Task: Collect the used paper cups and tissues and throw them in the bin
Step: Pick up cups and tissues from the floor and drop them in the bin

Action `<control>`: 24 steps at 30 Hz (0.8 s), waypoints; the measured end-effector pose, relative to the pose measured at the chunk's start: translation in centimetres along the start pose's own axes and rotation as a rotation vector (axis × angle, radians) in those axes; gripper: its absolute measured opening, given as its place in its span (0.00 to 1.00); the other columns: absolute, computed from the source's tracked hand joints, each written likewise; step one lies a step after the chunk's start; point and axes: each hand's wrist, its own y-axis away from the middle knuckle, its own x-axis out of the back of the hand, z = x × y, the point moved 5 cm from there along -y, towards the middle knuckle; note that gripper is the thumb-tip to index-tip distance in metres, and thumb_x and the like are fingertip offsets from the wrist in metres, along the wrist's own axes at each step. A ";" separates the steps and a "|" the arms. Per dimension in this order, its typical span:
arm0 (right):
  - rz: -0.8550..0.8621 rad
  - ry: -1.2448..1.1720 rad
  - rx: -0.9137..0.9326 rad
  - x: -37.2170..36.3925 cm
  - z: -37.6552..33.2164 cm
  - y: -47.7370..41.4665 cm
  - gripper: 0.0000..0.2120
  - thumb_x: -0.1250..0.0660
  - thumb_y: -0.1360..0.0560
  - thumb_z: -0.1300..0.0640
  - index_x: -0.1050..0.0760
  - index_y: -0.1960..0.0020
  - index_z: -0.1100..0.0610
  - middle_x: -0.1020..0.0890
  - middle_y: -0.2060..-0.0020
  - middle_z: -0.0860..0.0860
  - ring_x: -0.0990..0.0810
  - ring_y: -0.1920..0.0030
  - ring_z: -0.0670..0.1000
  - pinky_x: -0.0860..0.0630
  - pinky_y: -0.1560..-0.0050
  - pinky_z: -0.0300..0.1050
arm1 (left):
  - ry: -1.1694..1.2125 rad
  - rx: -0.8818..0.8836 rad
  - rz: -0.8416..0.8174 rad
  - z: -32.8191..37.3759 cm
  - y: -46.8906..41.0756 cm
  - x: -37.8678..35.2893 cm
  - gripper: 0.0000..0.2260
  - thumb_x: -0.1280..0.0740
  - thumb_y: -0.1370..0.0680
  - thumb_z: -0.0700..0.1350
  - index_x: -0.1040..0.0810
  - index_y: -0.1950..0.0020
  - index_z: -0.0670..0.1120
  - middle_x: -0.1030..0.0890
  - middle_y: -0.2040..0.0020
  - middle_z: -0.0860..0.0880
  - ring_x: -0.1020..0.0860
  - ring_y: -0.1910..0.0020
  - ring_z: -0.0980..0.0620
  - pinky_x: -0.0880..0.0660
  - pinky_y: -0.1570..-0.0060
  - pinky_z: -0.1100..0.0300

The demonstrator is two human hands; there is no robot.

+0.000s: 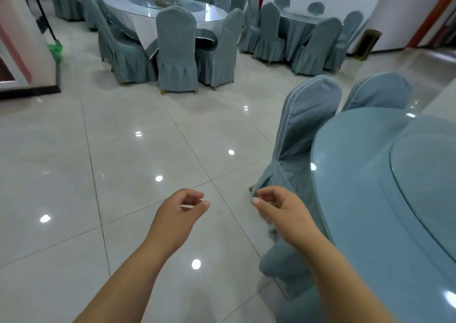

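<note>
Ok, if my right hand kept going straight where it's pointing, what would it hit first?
Probably nothing close: the right hand points past the left edge of the nearest covered chair, over open tiled floor. Depth is unclear, so it may brush that chair's skirt.

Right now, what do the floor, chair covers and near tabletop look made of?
Floor: glossy glazed tile, likely ceramic; grout lines, sharp light reflections. Chair covers: matte woven fabric; pleated skirts, piped seams. Near tabletop: cloth probably under glass or clear plastic; smooth sheen, glare spot.
</note>
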 end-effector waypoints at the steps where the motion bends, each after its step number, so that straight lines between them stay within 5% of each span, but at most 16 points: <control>1: 0.017 -0.007 -0.018 0.1 0.2 -1.2 0.14 0.31 0.26 0.47 0.24 0.43 0.48 0.20 0.52 0.42 0.21 0.50 0.44 0.24 0.48 0.41 | -0.005 0.006 -0.021 0.2 -1.5 -0.2 0.05 0.29 0.27 0.49 0.21 0.52 0.55 0.18 0.53 0.54 0.20 0.54 0.53 0.23 0.51 0.56; 14: 0.100 -0.092 -0.094 2.7 0.8 -26.3 0.11 0.31 0.26 0.48 0.25 0.44 0.46 0.20 0.52 0.41 0.22 0.50 0.45 0.23 0.44 0.47 | -0.061 0.019 -0.040 4.9 -27.8 -2.8 0.04 0.28 0.26 0.47 0.20 0.52 0.53 0.19 0.52 0.55 0.20 0.52 0.50 0.23 0.46 0.49; 22: 0.109 -0.099 -0.108 6.6 -1.9 -41.1 0.11 0.31 0.25 0.50 0.24 0.44 0.47 0.20 0.53 0.42 0.21 0.52 0.46 0.26 0.66 0.30 | -0.006 0.008 -0.061 11.0 -42.8 -6.0 0.12 0.30 0.35 0.56 0.19 0.53 0.56 0.18 0.53 0.54 0.19 0.52 0.52 0.23 0.46 0.48; 24: 0.106 -0.084 -0.113 7.0 -2.1 -44.3 0.11 0.31 0.25 0.49 0.25 0.44 0.47 0.20 0.53 0.42 0.21 0.52 0.46 0.26 0.65 0.31 | 0.002 0.014 -0.067 11.5 -46.3 -6.7 0.11 0.29 0.34 0.55 0.19 0.53 0.55 0.18 0.53 0.54 0.19 0.52 0.52 0.23 0.45 0.47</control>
